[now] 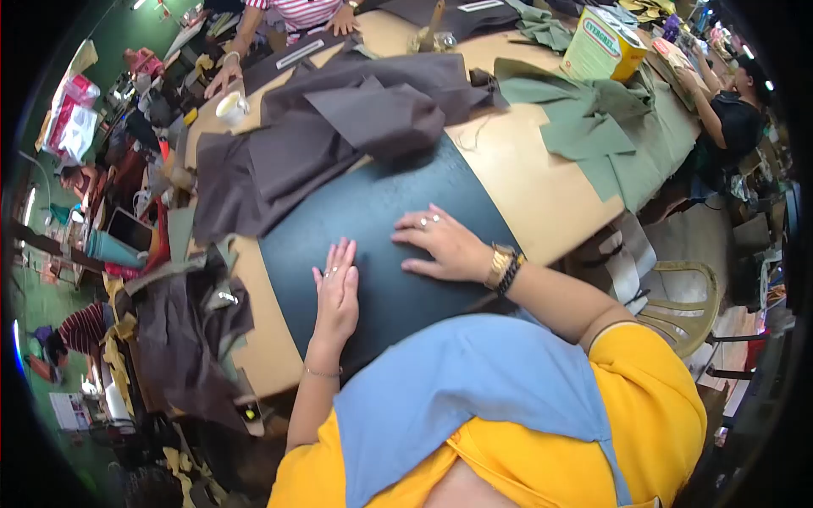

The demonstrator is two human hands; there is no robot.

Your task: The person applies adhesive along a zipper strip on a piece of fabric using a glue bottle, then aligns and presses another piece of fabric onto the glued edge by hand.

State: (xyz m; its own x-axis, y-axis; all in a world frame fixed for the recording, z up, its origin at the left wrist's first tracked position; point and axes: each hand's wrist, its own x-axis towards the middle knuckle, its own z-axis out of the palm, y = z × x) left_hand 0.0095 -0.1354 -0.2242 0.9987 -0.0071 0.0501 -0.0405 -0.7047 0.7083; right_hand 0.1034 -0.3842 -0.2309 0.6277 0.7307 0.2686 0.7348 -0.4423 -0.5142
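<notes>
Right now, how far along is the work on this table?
Done: the dark board lies flat, but I can't make out any finished piece. In hand: nothing is held; the left hand and right hand are open over the board. Left: probably most of the work, as the brown cloth lies heaped beyond the board and the green cloth rumpled to the right.
</notes>
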